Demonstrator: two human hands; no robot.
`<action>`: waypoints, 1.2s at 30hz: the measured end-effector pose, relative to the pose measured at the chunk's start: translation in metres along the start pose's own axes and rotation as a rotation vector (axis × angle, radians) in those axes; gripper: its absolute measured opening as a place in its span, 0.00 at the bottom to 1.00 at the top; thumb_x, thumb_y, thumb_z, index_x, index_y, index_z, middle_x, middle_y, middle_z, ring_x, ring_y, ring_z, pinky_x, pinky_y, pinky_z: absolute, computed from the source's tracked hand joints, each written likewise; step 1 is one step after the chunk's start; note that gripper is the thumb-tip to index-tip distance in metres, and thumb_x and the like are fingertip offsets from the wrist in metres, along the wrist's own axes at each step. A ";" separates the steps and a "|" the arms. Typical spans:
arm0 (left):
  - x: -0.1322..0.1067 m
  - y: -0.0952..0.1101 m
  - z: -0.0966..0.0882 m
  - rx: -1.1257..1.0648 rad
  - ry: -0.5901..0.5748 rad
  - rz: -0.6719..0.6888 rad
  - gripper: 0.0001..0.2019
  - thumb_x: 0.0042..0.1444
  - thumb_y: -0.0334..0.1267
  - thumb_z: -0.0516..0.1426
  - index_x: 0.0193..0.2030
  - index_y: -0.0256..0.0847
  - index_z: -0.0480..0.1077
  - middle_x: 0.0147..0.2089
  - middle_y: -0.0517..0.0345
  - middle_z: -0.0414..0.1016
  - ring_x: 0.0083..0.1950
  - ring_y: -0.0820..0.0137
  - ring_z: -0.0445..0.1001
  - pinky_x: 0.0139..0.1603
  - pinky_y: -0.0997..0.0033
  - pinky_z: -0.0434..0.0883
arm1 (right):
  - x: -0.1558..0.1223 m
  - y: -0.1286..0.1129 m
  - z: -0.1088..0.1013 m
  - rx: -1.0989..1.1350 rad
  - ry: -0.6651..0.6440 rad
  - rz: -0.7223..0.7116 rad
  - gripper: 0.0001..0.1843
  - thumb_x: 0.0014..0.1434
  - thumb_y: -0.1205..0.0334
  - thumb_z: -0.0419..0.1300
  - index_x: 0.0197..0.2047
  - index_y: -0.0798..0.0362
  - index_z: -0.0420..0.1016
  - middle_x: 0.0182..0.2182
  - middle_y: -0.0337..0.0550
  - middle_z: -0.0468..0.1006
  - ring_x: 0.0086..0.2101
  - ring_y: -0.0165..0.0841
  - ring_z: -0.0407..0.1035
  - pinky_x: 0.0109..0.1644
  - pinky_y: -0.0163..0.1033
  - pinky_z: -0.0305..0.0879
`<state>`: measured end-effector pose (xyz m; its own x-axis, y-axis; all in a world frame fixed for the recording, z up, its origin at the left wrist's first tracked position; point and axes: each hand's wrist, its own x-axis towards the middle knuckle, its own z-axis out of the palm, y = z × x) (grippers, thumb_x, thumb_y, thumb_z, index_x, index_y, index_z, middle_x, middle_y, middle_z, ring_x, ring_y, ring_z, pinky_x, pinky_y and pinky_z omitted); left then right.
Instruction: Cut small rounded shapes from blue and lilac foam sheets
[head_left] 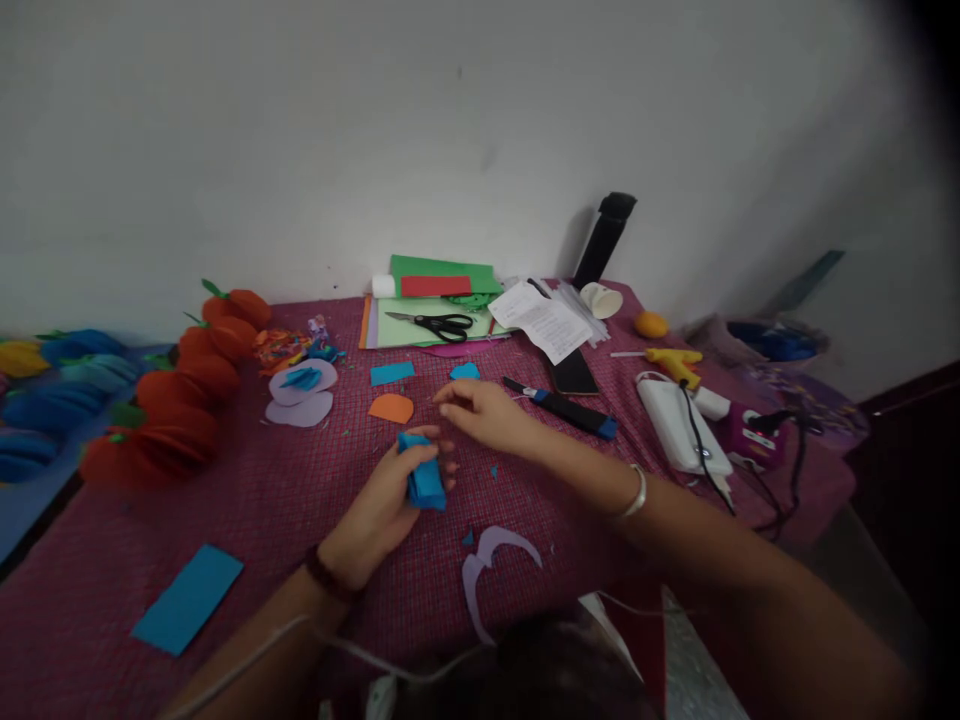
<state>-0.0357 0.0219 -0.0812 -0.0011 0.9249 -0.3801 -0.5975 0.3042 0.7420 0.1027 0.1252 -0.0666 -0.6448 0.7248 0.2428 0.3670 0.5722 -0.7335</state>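
Observation:
My left hand is closed around a small stack of blue craft paper, with the thumb on top. Just beyond it, to the right, my right hand hovers with loosely bent fingers, and nothing shows between them. An orange rounded cutout and a blue rectangle lie past my left hand. Close to my right fingertips is a small blue piece. To the right of that hand rests a black and blue utility knife. Curved lilac offcuts lie nearer to me.
Red paper pumpkins line the left side. Black scissors lie on coloured sheets at the back. A yellow glue gun, white power bank and cables occupy the right. A larger blue sheet lies front left on the checked tablecloth.

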 end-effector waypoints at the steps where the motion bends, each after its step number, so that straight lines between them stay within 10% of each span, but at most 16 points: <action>1: 0.000 -0.001 0.000 0.000 -0.011 -0.008 0.15 0.46 0.28 0.60 0.42 0.39 0.69 0.34 0.56 0.77 0.29 0.68 0.76 0.29 0.69 0.72 | 0.015 0.002 0.000 -0.135 0.006 -0.009 0.09 0.61 0.68 0.55 0.43 0.57 0.75 0.39 0.45 0.79 0.38 0.33 0.71 0.44 0.39 0.65; 12: 0.003 -0.007 -0.003 0.028 -0.121 -0.023 0.14 0.46 0.34 0.55 0.42 0.36 0.71 0.34 0.50 0.76 0.27 0.69 0.71 0.24 0.71 0.65 | 0.133 0.036 0.040 -0.492 -0.262 -0.156 0.36 0.51 0.66 0.64 0.63 0.61 0.63 0.56 0.61 0.70 0.52 0.46 0.66 0.56 0.45 0.60; 21: 0.005 -0.005 -0.004 0.029 -0.093 -0.026 0.13 0.45 0.32 0.55 0.40 0.36 0.71 0.32 0.53 0.76 0.25 0.70 0.71 0.23 0.72 0.65 | 0.148 0.033 0.036 -0.288 -0.105 0.017 0.09 0.60 0.70 0.52 0.36 0.60 0.74 0.36 0.52 0.77 0.40 0.39 0.71 0.47 0.43 0.62; 29: 0.015 0.019 -0.014 0.087 0.222 0.334 0.07 0.49 0.36 0.63 0.34 0.40 0.70 0.29 0.63 0.74 0.25 0.76 0.70 0.26 0.78 0.66 | 0.070 0.002 0.023 0.213 -0.083 0.143 0.10 0.65 0.63 0.48 0.42 0.56 0.68 0.29 0.39 0.77 0.27 0.27 0.72 0.32 0.33 0.72; 36: 0.008 0.018 -0.011 0.258 0.088 0.377 0.12 0.44 0.38 0.67 0.33 0.40 0.69 0.24 0.67 0.69 0.23 0.78 0.65 0.24 0.81 0.63 | -0.015 -0.009 0.022 0.841 -0.153 0.234 0.12 0.57 0.56 0.61 0.40 0.55 0.69 0.24 0.36 0.75 0.23 0.28 0.71 0.27 0.32 0.70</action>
<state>-0.0553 0.0322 -0.0764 -0.2549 0.9623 -0.0947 -0.3228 0.0076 0.9464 0.0943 0.1004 -0.0776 -0.7195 0.6943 -0.0156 -0.0745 -0.0996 -0.9922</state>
